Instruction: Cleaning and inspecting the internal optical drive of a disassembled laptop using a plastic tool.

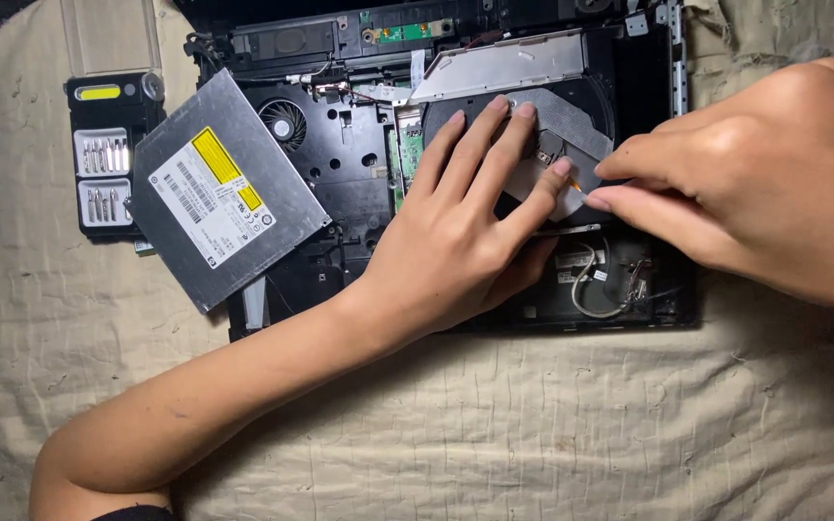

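An opened black laptop chassis [340, 154] lies on a beige cloth, its fan [282, 123] and boards exposed. My left hand [460, 227] rests flat on it, fingers spread over a grey ribbon-like part [571, 121] next to a silver metal bracket [504, 68]. My right hand [745, 193] comes in from the right, thumb and forefinger pinched on a thin orange-tipped tool [576, 188] touching that grey part just beside my left fingertips.
A removed grey optical drive [224, 193] with a white and yellow label lies tilted on the chassis's left side. A black screwdriver bit case [108, 154] sits at the far left. White cables [596, 280] show in the chassis's lower right. Beige cloth [533, 415] covers the surface.
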